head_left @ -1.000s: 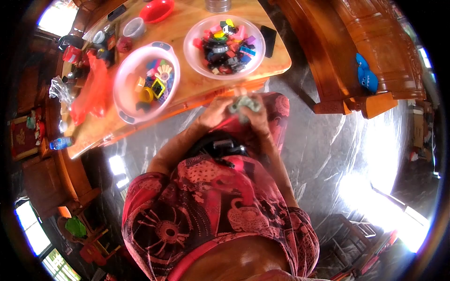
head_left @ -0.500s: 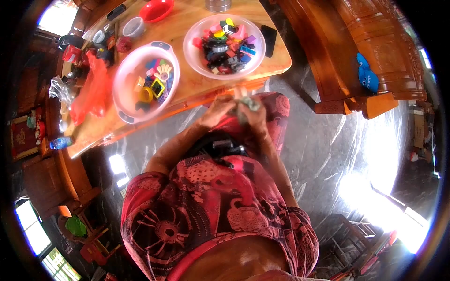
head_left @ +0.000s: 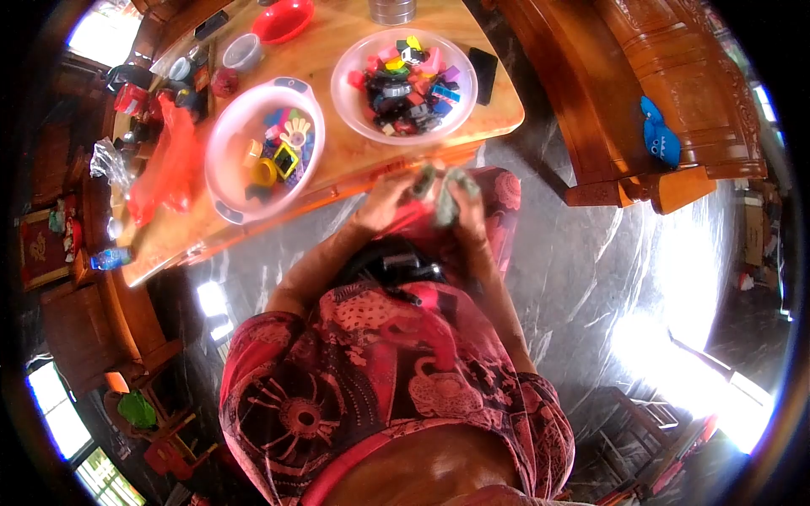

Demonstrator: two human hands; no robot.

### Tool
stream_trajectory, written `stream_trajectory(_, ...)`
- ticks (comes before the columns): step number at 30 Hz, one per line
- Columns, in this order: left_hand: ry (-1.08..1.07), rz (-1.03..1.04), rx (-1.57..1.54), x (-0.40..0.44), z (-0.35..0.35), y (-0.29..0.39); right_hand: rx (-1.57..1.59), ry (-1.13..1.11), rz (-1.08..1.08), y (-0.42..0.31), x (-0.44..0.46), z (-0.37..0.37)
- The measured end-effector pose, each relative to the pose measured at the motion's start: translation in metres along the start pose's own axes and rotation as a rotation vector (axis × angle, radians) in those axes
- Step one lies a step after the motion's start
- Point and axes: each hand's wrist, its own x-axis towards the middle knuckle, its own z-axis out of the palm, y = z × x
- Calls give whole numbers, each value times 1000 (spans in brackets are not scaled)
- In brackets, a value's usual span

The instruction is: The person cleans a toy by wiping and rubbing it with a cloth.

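Just beyond my lap, at the table's front edge, my two hands are close together. My left hand (head_left: 386, 201) is closed around a small dark piece (head_left: 425, 180), too blurred to name. A crumpled grey-green cloth (head_left: 457, 191) is gripped in my right hand (head_left: 473, 223), beside that piece. Past my hands on the table stands a whitish basin (head_left: 344, 103) full of small coloured and black toy pieces. To its left is a second basin (head_left: 221, 143) with handles, holding a yellow-framed toy, a pale hand-shaped piece and other toys.
The wooden table (head_left: 498, 118) carries a black phone (head_left: 482, 74), a red bowl (head_left: 283, 20), a clear tub (head_left: 242, 52) and a metal tin (head_left: 392, 10). A red plastic bag (head_left: 169, 173) lies left. A carved wooden bench (head_left: 591, 143) with a blue toy (head_left: 661, 139) stands right.
My hands have moved slightly apart. The cloth has shifted a little to the right with my right hand, and the dark piece now shows at my left fingertips.
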Motion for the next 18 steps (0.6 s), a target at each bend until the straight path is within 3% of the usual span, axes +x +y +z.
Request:
stream_trajectory(3, 32, 31, -51, 5, -10, -10, 24, -42, -112, -1, -3, 9)
stream_trajectory(7, 82, 150, 4, 24, -37, -40, -232, -3, -12, 6, -2, 9)
stream_trajectory(10, 23, 182, 54, 5, 1, -10, -513, 41, -178, 17, 1, 4)
stream_trajectory(18, 83, 109, 147, 17, -20, -27, -309, 75, -106, 8, -3, 13)
